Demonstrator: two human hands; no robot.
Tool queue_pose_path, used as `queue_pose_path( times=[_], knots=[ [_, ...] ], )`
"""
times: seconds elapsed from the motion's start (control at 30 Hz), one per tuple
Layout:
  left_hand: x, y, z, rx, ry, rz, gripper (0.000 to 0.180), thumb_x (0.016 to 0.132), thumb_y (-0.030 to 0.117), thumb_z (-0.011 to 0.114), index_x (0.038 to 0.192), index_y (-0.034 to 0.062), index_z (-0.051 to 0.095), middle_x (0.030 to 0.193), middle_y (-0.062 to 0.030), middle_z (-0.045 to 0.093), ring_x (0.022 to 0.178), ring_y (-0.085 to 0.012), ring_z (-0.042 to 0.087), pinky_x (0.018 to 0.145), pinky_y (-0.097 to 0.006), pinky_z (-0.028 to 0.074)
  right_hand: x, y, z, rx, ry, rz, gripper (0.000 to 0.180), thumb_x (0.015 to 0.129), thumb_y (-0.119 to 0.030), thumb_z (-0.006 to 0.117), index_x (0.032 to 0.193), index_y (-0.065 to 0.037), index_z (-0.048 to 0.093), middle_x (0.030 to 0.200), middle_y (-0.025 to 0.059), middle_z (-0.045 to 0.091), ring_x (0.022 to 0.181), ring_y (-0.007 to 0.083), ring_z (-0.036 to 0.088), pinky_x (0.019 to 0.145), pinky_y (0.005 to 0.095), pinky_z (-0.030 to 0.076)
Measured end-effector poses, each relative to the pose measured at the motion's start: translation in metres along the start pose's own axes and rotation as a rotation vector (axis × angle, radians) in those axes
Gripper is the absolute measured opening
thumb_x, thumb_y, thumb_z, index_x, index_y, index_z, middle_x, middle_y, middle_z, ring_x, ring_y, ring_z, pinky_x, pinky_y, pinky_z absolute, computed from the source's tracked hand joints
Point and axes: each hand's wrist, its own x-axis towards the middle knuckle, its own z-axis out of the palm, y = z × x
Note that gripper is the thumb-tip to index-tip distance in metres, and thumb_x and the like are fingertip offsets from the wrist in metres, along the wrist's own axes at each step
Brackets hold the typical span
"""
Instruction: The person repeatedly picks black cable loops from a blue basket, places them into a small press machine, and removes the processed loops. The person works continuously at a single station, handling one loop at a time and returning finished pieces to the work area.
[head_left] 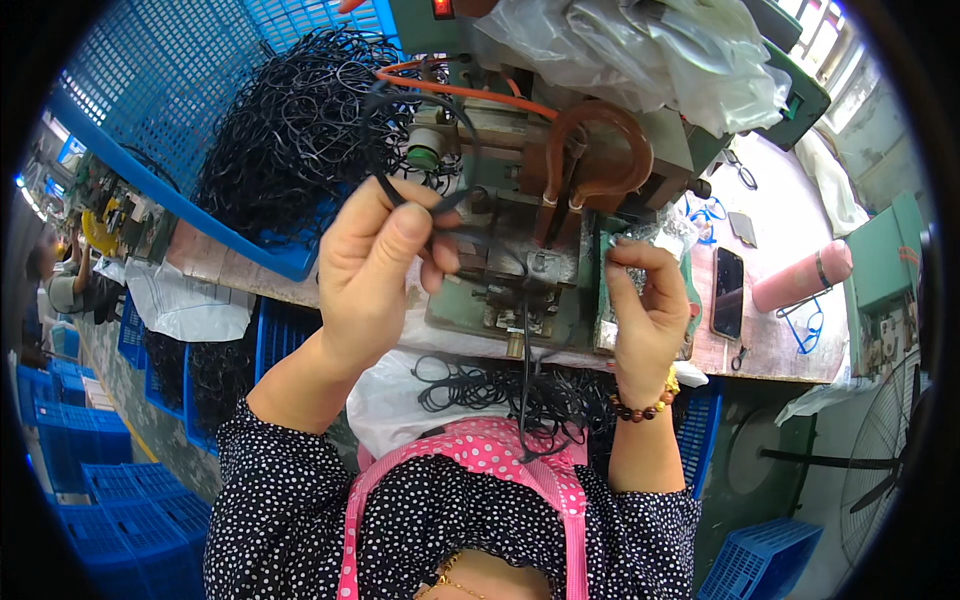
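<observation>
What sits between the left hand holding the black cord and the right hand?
In the head view, the green bench machine lies between the left hand and right hand; the black cord hangs down before it.

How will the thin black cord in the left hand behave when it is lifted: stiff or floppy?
Probably floppy: the black cord droops in a long loop below the left hand. Likely light, since two fingers pinch it. It may tangle, as the cords in the blue crate do.
</observation>
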Motion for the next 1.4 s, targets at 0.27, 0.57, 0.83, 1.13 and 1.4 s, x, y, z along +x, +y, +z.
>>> queue_pose_path(
  times=[0.27,0.57,0.83,1.13,1.4],
  knots=[
    [0.021,-0.015,-0.007,0.076,0.147,0.129,0.023,0.103,0.022,0.054,0.109,0.0002,0.059,0.1,-0.0082,0.066,0.079,-0.0132,0.064,0.058,-0.022,0.046,0.002,-0.001,0.047,0.166,-0.093,0.138,0.051,0.085,0.009,0.066,0.13,0.002,0.043,0.103,0.0071,0.062,0.096,0.0118,0.058,0.088,0.0242,0.046],
    [-0.007,-0.02,0.024,0.35,-0.079,0.162,0.013,0.098,0.009,0.06,0.105,-0.0011,0.062,0.083,-0.0068,0.068,0.067,-0.0113,0.061,0.061,-0.024,0.048,0.002,-0.003,0.036,0.184,-0.076,0.102,0.05,0.086,0.007,0.063,0.132,0.004,0.043,0.101,0.009,0.067,0.097,0.0125,0.061,0.09,0.0261,0.046],
    [0.006,-0.039,0.033,0.546,-0.183,0.217,0.011,0.091,0.008,0.067,0.096,-0.0019,0.065,0.074,-0.0107,0.062,0.063,-0.0224,0.063,0.058,-0.03,0.047,-0.003,0.0,-0.023,0.05,0.17,0.039,0.034,0.092,0.006,0.059,0.125,0.002,0.054,0.107,0.0093,0.067,0.103,0.0137,0.061,0.095,0.0267,0.044],
    [0.004,-0.049,0.025,0.567,-0.228,0.319,0.015,0.086,0.01,0.071,0.095,-0.0009,0.065,0.077,-0.0124,0.063,0.064,-0.0296,0.061,0.058,-0.035,0.047,-0.02,0.056,-0.076,-0.151,0.502,0.276,0.021,0.095,-0.001,0.062,0.115,0.0,0.062,0.107,0.0061,0.064,0.1,0.0124,0.058,0.09,0.0265,0.046],
    [0.01,-0.045,0.029,0.605,-0.221,0.482,0.019,0.084,0.009,0.072,0.096,-0.0022,0.063,0.081,-0.0132,0.065,0.069,-0.0323,0.062,0.06,-0.038,0.048,-0.026,0.055,-0.055,-1.046,-0.04,-0.195,0.013,0.078,-0.007,0.07,0.09,-0.007,0.065,0.112,0.0109,0.061,0.123,0.0381,0.046,0.108,0.0488,0.032]
  ],
)
